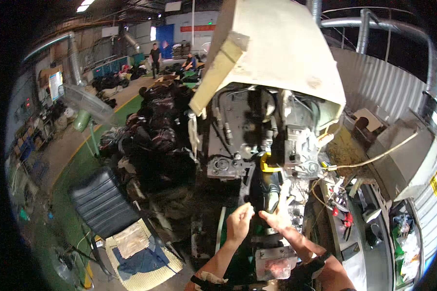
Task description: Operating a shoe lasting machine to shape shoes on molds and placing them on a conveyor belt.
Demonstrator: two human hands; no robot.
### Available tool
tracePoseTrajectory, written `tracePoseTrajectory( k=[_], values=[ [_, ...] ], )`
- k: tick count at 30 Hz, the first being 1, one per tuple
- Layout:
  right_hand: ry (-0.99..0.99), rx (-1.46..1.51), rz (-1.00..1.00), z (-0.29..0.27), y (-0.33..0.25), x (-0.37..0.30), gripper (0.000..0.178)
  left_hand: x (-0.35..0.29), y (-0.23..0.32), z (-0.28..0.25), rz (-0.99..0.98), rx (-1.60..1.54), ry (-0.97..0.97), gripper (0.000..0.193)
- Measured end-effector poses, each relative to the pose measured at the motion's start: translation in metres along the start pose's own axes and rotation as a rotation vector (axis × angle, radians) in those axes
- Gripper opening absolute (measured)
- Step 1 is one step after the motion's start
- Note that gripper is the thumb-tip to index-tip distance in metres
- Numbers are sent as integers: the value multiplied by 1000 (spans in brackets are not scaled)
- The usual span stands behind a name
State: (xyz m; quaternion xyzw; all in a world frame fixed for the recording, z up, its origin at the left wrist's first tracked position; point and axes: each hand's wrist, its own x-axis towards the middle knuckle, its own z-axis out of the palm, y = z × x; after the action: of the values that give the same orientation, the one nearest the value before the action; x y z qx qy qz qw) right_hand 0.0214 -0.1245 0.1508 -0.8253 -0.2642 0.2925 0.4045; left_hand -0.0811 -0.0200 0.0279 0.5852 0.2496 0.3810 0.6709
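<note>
A large machine with a cream hood (281,43) and a grey metal front (235,123) stands before me. A dark, shoe-like piece (263,186) sits low in its middle, beneath a bright yellow part (268,163). My left hand (240,224) is just left of and below the dark piece, its fingers curled together; whatever is in them, if anything, cannot be made out. My right hand (278,217) reaches up along the piece's right side, thumb apart and fingers stretched out. Whether it touches the piece is unclear. Below the hands is a pale, stained plate (276,264).
A black chair (104,201) with a woven seat mat stands at left. Dark bundles (158,119) are piled behind it. At right, a bench (342,233) holds red-handled tools (347,219) beside a grey metal box (403,150). Two people (155,59) are far back.
</note>
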Motion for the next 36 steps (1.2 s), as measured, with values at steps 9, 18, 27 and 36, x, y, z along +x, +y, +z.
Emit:
tracePoseTrajectory(
  k=[9,18,27,36],
  values=[
    [7,34,-604,-53,101,-126,111,-11,82,68,-317,-545,-47,49],
    [455,495,-465,-138,231,-245,100,-99,-18,231,-769,-592,-353,41],
    [1186,1108,233,-276,527,-436,46,-254,-104,407,-811,48,-1088,48],
    [2380,1142,662,-344,731,-685,99,-249,-162,483,-748,418,-1095,37]
  ],
)
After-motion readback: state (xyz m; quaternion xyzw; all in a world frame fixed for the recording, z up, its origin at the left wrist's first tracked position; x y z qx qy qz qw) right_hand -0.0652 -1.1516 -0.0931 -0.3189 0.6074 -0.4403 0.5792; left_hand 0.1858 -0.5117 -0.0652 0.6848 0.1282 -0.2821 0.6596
